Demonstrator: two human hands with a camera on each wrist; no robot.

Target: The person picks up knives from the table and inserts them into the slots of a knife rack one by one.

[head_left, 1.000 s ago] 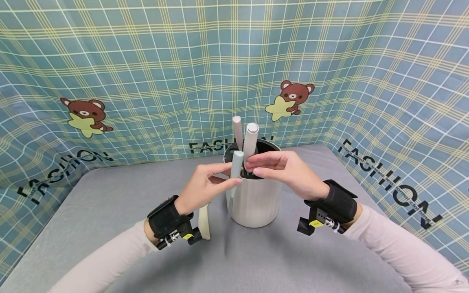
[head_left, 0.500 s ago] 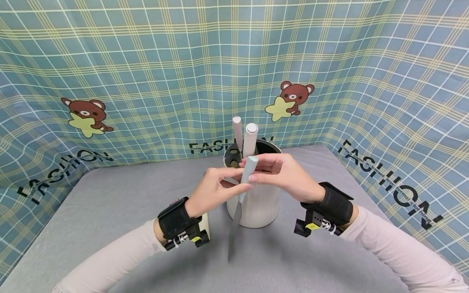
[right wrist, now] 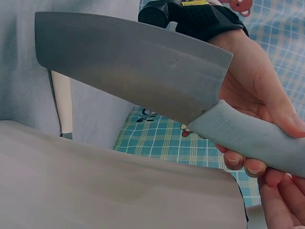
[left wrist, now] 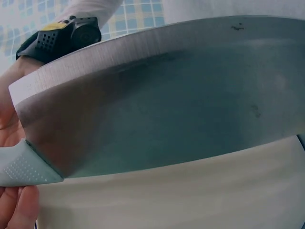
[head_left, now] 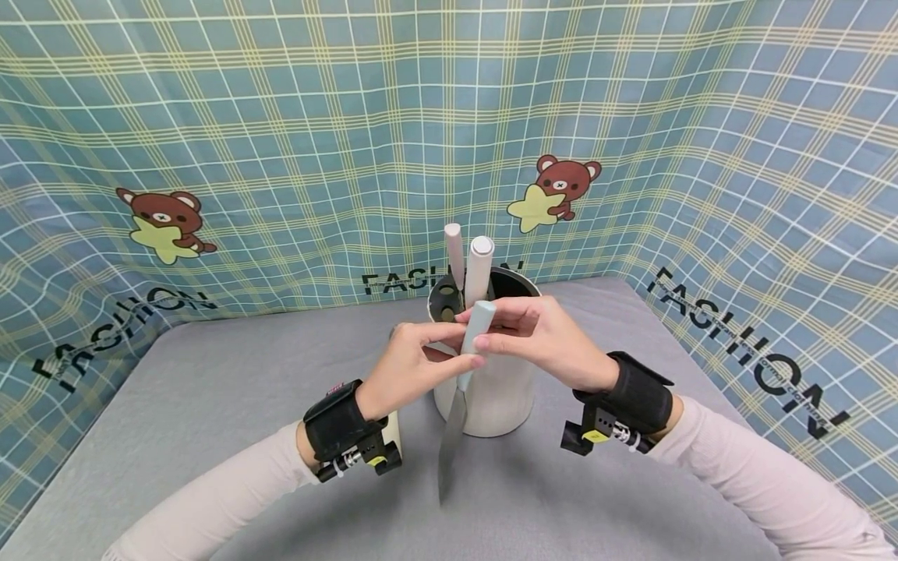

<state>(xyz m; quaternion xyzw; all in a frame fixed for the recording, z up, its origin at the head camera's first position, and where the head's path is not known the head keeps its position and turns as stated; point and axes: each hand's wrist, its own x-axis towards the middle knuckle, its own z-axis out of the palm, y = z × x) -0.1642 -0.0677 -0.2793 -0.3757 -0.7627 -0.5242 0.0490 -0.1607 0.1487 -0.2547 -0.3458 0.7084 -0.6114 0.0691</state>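
Observation:
A broad-bladed kitchen knife [head_left: 452, 448] with a pale blue handle [right wrist: 252, 133] slants blade-down in front of a white cylindrical knife holder [head_left: 501, 401]. My left hand [head_left: 407, 370] pinches the handle between thumb and fingers from the left. From the right, my right hand [head_left: 554, 343] pinches the same handle higher up. The wide metal blade [left wrist: 167, 105] fills much of the left wrist view, with the holder's wall beneath it. Two pale handles, a thick one [head_left: 480, 269] and a thinner pinkish one [head_left: 454, 253], stick up from the holder's dark slotted top.
A cream-coloured handle [right wrist: 62, 102] shows on the grey cloth beside the holder, mostly hidden by my left wrist in the head view. Grey cloth [head_left: 281, 358] covers the table. A checked curtain [head_left: 316, 156] hangs behind and at the sides.
The knife has come from the holder's left side to its front and turned so the blade shows. My right fingers, free of it a second ago, now pinch the handle.

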